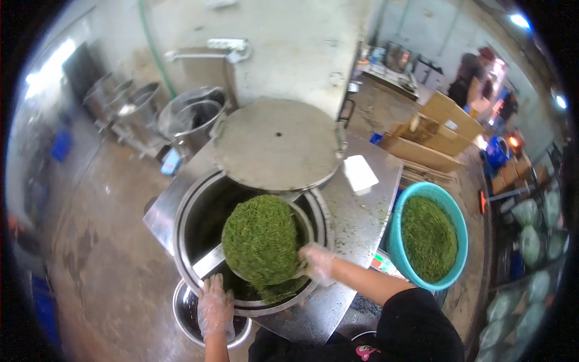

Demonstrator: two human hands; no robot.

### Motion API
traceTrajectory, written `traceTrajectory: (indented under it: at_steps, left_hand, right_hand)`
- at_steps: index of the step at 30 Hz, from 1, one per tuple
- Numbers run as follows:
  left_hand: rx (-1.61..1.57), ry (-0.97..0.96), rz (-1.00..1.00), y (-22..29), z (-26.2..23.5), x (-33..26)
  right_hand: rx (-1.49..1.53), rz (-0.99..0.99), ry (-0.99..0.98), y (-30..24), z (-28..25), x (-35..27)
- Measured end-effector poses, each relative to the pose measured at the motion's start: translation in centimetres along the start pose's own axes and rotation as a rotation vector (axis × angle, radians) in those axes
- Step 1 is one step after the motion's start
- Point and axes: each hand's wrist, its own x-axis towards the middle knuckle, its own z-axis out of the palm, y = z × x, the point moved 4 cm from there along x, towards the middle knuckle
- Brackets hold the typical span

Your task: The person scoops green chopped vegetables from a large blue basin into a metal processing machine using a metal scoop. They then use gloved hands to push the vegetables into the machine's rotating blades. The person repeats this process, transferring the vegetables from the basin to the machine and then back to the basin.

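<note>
A big round metal drum (180,248) stands before me with its inside exposed. In its mouth a heap of finely chopped green leaves (260,240) bulges up, and a round metal rim (306,218) shows behind the heap. A flat metal bar (209,260) runs from the heap to the drum's left wall. My left hand (216,306), in a clear plastic glove, grips the drum's near-left edge. Also gloved, my right hand (318,263) is closed at the heap's right side, apparently on the round metal rim; its fingertips are partly hidden.
A round metal lid (278,145) lies over the drum's far side. The steel table (362,235) holds a white sheet (360,173). A turquoise tub (395,241) of chopped leaves stands right, a metal bowl (181,304) below left. Cardboard boxes (431,142) and people (467,78) are farther back.
</note>
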Motion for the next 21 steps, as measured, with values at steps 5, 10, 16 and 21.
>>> traceTrajectory:
  at_steps: [5, 10, 16, 21]
  left_hand:
    - [0.035, -0.021, 0.102, 1.4, 1.9, 0.7]
    - [0.039, -0.22, 0.162, 8.6, -1.6, -2.5]
    - [-0.009, -0.175, 0.131, 11.1, -0.2, -4.4]
    - [0.019, -0.153, 0.068, 13.2, -0.6, -6.8]
  right_hand:
    - [0.867, -0.275, 0.139, 5.9, -1.6, 3.2]
    - [1.234, -0.349, 0.149, 8.0, -7.2, -2.5]
    - [1.148, -0.587, 0.487, 14.2, -23.9, -14.8]
    - [0.519, -0.418, 1.316, 21.5, -44.0, -20.9]
